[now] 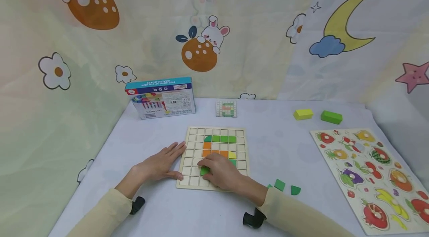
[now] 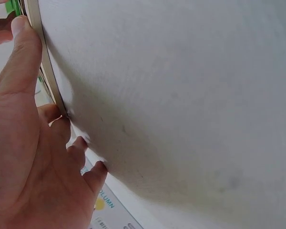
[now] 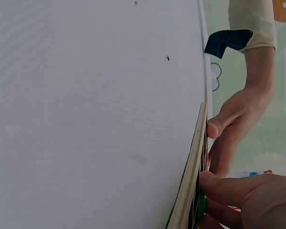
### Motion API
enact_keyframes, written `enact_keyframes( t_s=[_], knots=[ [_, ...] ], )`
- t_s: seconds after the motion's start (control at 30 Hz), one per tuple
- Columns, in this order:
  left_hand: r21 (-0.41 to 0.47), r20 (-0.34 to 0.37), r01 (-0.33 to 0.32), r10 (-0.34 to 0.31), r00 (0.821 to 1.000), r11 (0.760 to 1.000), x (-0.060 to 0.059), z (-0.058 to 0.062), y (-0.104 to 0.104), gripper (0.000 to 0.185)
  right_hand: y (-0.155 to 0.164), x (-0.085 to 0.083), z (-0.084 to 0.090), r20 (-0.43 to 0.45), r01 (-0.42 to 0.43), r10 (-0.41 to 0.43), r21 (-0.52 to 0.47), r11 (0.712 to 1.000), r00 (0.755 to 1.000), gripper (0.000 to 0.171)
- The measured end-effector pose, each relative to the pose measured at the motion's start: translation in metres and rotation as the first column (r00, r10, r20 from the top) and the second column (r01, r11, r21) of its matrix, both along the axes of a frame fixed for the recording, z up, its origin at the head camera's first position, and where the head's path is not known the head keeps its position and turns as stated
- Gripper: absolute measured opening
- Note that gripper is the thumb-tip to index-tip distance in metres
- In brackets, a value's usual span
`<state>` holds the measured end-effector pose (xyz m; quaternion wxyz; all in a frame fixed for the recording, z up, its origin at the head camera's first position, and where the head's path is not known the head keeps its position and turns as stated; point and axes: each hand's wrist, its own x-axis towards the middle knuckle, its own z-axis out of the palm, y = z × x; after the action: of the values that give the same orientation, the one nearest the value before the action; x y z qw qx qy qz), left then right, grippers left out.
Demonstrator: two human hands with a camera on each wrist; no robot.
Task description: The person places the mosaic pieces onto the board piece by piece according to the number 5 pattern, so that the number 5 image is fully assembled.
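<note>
Setting: a white table (image 1: 288,155) against cartoon rabbit-and-moon curtains.
Board: a pale wooden grid board (image 1: 214,158) lies at centre frame, bearing green, orange and yellow tiles in a partial figure.
Left hand: the left hand (image 1: 160,164) lies flat, fingers straight, braced against the board's left edge.
Right hand: the right hand (image 1: 219,171) curls its fingers on a green tile (image 1: 204,170) in a lower row.
Risk: a tilted tile could likely jam in its cell, or the board could slide if the bracing eases.
Spares: loose green pieces (image 1: 285,186) lie lower right.
</note>
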<state>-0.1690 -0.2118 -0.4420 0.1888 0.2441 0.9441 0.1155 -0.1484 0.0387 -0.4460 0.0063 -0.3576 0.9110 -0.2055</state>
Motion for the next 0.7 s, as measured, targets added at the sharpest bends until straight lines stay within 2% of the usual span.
enact_keyframes(
  t_s=[0.17,0.33,0.47,0.6,0.7],
  knots=[
    [-0.010,-0.001,-0.002,0.002,1.000,1.000,-0.001,0.000,0.001,0.104,0.003,-0.001,0.001,0.005,-0.011,0.011,0.005,1.000,1.000,0.033],
    [-0.012,-0.003,-0.008,0.008,1.000,1.000,-0.001,-0.002,0.001,0.105,0.027,0.000,0.011,0.089,-0.005,0.008,-0.037,0.999,0.996,0.035],
    [-0.005,-0.002,-0.009,0.009,1.000,1.000,-0.001,-0.003,0.001,0.106,0.068,0.002,0.019,0.131,0.059,-0.048,-0.088,0.994,0.990,0.036],
    [-0.008,-0.003,-0.006,0.006,1.000,1.000,0.000,-0.001,0.000,0.106,0.123,0.007,0.019,0.098,0.138,-0.127,-0.118,0.983,0.987,0.040],
    [-0.007,-0.006,-0.001,0.000,1.000,1.000,-0.001,0.000,0.000,0.106,0.163,0.015,0.015,0.074,0.225,-0.218,-0.109,0.968,0.973,0.043]
  ],
)
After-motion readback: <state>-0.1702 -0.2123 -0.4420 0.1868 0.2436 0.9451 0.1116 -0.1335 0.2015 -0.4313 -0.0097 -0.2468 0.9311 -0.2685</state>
